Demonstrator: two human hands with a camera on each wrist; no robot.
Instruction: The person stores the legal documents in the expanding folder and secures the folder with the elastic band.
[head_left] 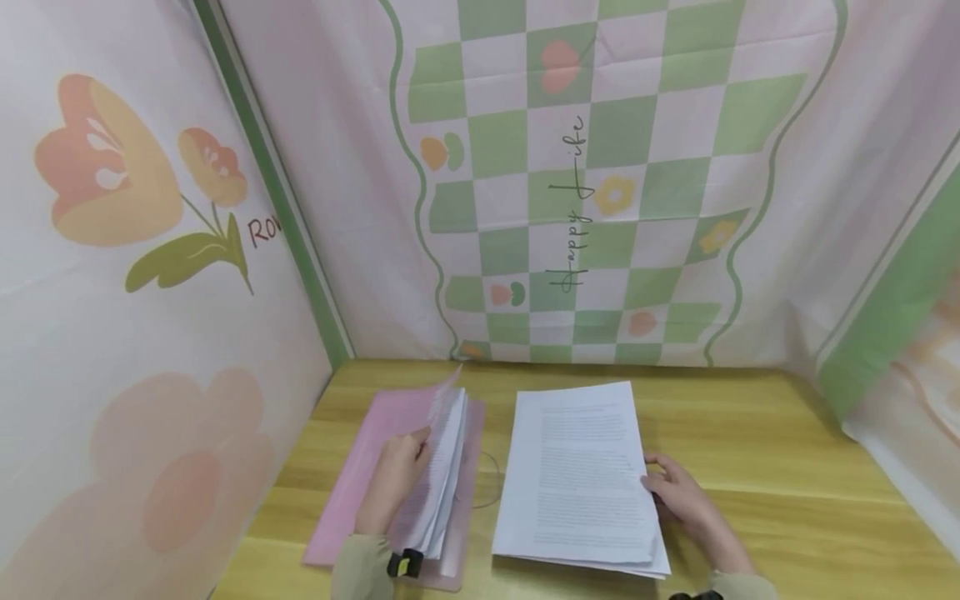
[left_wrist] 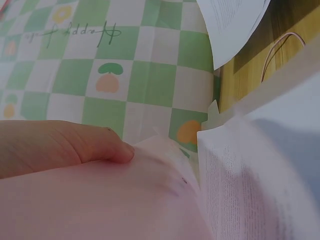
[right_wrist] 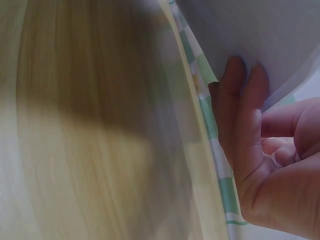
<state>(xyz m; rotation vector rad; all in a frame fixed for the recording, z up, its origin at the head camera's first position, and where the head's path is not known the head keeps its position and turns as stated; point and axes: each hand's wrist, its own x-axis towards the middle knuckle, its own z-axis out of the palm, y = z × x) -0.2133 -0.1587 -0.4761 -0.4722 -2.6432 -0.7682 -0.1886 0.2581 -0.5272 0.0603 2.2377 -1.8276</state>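
Note:
A pink translucent folder (head_left: 360, 471) lies on the left of the table, its cover partly lifted over printed sheets (head_left: 447, 467). My left hand (head_left: 397, 475) pinches that cover near its free edge; in the left wrist view the thumb (left_wrist: 112, 147) lies along the pink plastic (left_wrist: 100, 200), and the other fingers are hidden behind it. To the right is a stack of printed paper (head_left: 577, 483), slightly fanned at its lower corner. My right hand (head_left: 678, 496) grips the stack's right edge, thumb on top, with fingers (right_wrist: 240, 95) under the sheets in the right wrist view.
A thin cord loop (head_left: 491, 479) lies between folder and stack on the wooden table (head_left: 765, 467). Behind the table hangs a green checked cloth (head_left: 555, 183), and a flower-printed cloth (head_left: 150, 333) closes off the left side.

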